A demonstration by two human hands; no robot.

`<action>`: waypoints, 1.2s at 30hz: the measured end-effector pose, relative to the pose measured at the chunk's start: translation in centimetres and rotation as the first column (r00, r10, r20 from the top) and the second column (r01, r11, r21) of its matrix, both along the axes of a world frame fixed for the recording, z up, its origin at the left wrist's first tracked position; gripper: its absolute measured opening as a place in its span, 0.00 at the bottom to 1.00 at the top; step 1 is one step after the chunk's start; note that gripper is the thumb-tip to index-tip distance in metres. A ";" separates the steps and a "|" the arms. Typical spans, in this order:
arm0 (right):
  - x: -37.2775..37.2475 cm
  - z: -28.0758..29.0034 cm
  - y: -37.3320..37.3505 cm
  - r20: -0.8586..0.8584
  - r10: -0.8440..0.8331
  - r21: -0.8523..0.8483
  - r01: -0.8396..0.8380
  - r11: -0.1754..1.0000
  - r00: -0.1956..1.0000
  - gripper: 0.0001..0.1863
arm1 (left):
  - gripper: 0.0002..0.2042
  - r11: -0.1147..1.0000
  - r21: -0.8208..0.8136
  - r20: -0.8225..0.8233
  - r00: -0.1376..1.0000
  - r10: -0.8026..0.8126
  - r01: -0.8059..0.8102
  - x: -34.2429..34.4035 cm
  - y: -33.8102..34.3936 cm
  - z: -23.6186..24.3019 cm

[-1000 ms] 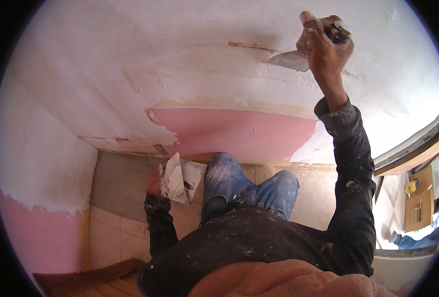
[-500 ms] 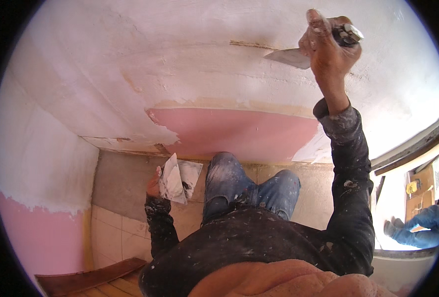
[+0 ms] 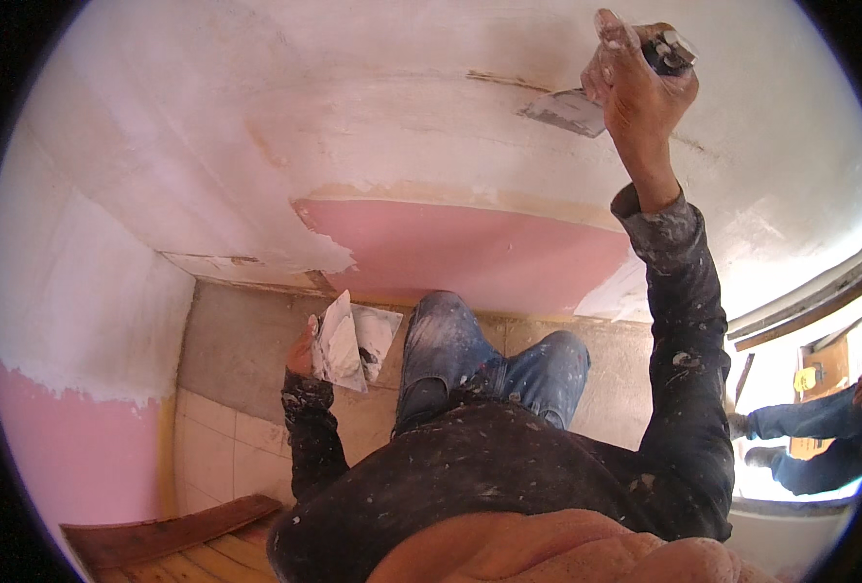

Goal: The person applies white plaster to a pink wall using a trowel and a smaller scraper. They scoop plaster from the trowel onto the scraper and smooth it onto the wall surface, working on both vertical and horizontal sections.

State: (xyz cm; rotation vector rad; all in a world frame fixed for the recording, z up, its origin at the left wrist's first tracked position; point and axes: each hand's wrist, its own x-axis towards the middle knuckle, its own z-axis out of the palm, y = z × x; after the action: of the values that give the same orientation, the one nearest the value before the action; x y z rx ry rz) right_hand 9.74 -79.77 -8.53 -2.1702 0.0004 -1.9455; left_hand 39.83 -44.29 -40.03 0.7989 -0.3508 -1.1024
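High on the right, my right hand point(image 3: 640, 92) is closed round the dark handle of a putty knife point(image 3: 569, 112). Its wide metal blade lies at the wall point(image 3: 402, 126), just below a narrow brown crack point(image 3: 507, 81). White coating covers most of that wall, with a bare pink patch point(image 3: 460, 251) low down. Near my left knee, my left hand point(image 3: 302, 352) is wrapped round the side of a flat blade point(image 3: 338, 340) smeared with white putty. A second putty-covered plate point(image 3: 379, 335) shows beside it; whether the two are joined I cannot tell. My left fingertips are partly hidden.
A brown wooden piece point(image 3: 169, 532) with slats is at the lower left. On the left stands a part-coated pink side wall point(image 3: 76, 447). Tiled floor point(image 3: 212, 442) lies below. Through the opening at the right, another person's jeans-clad legs point(image 3: 805, 423) show.
My right hand and putty knife have shifted slightly up and left, and the blade's face shows more. Beyond the opening, the other person's legs have moved. My left hand stays nearly in place.
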 end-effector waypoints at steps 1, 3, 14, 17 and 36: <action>0.0 -0.1 -0.4 0.238 0.219 0.094 -0.247 0.965 0.946 0.08 | 0.23 1.000 -0.008 0.001 1.000 0.007 -0.007 0.0 0.1 -0.1; -0.3 1.4 1.6 0.084 0.805 0.142 -0.806 0.574 0.588 0.09 | 0.23 0.999 0.022 -0.087 0.995 -0.041 0.043 0.0 0.2 -0.1; 3.0 1.5 2.5 0.049 0.480 0.126 -0.482 0.867 0.876 0.09 | 0.21 1.000 -0.008 -0.017 1.000 -0.016 0.016 0.1 0.2 -0.2; 3.8 2.7 3.7 0.203 0.422 0.197 -0.459 0.866 0.884 0.08 | 0.20 0.996 0.084 -0.008 1.000 -0.001 0.002 0.7 0.5 -1.3; 5.7 0.6 0.9 0.022 0.055 0.033 -0.056 0.998 0.998 0.06 | 0.22 0.987 0.144 -0.141 0.989 -0.045 0.066 0.4 0.6 -1.2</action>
State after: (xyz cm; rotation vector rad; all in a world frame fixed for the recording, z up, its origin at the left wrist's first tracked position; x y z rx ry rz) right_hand 15.42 -78.88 -7.97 -2.1058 -0.0297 -1.9238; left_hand 40.26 -43.69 -41.21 0.8426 -0.1773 -1.2399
